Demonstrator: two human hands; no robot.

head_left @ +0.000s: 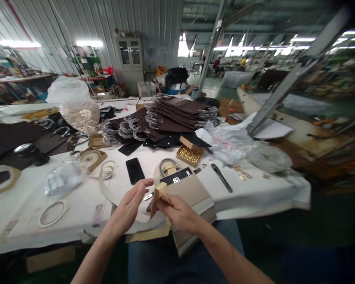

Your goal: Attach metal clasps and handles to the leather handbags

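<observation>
Head view shows a tan strip [155, 203] pinched between the thumb and fingers of the right hand [179, 212], in front of the person at the near edge of the desk [239, 200]. Just beside it, the left hand [130, 203] has its fingers stretched out and loosely parted; whether it touches the strip I cannot tell. Under the right hand, a beige bag [197, 190] lies tilted over the desk edge towards the lap, a black band [182, 176] across its upper part and a plastic-wrapped handle [167, 162] at its far end. Near the left hand's fingers is 1 small metal plate [148, 196]. Farther out lie a black phone [135, 170], a box of gold studs [189, 156] and a dark tool [221, 178]. To the left are 2 rings of tape [52, 213]; behind everything, brown panels [177, 114] are piled up beside a clear plastic bag [230, 146].
</observation>
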